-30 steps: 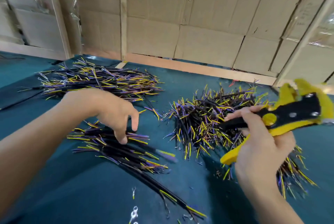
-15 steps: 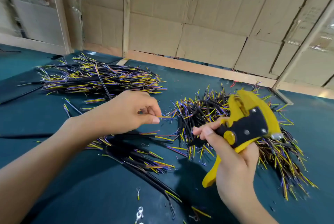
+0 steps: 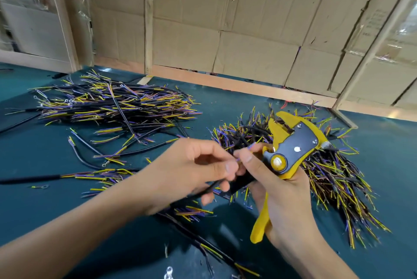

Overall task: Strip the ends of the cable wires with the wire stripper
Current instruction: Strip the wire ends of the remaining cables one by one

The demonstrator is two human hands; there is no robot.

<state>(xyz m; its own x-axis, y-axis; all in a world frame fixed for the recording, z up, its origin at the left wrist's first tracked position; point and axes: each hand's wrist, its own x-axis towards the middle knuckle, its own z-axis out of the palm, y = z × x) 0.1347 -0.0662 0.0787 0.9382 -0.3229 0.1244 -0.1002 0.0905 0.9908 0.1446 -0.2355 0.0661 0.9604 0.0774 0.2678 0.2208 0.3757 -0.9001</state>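
Left hand (image 3: 194, 170) pinches thin black cable (image 3: 203, 190); right hand (image 3: 282, 197) grips yellow-and-black wire stripper (image 3: 291, 145). Risk: fine wires miss jaws, nicked.

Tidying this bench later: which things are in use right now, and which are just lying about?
In use: cable in left hand; wire stripper in right hand.
Lying about: far cable pile, right cable pile, ring terminal.

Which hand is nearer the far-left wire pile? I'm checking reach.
Left. The left hand is just right of and below the far-left wire pile; the right hand, gripping the wire stripper, sits farther right.
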